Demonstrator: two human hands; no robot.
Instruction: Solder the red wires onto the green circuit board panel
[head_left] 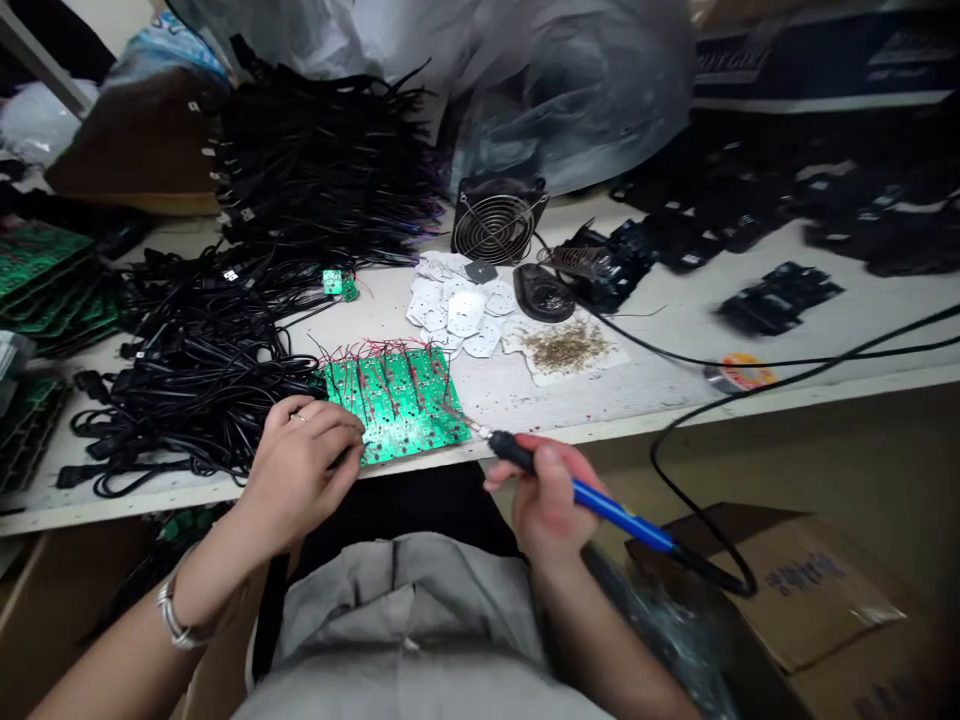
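A flat green circuit board [397, 400] is lying at the near edge of the desk [675, 330], right in front of the person. It is a glossy rectangular panel, speckled with silver solder points and crossed by thin red wires that are fanning out past its far edge.

The left hand [304, 470] is resting at the board's eight o'clock corner, fingers curled together and pressing down on it. A metal bracelet [174, 615] is sitting on that wrist. The right hand [544, 500] is clamped pen-fashion around a soldering iron [600, 505] with a smooth blue handle and a black grip. Its metal tip is touching the board's four o'clock corner, and its black cord is looping away over a cardboard box [810, 590] on the floor.

The desk is pale, scuffed and dotted with red flecks. At nine o'clock from the board, black cables [202, 370] are piling up in a tangled, matte heap. At one o'clock, white round boards [457, 305] are overlapping in a small stack. Beside them, at two o'clock, brownish crumbs [566, 345] are lying on paper. At twelve o'clock, a small black fan [495, 225] with a wire grille is standing before a crumpled plastic bag [570, 90].
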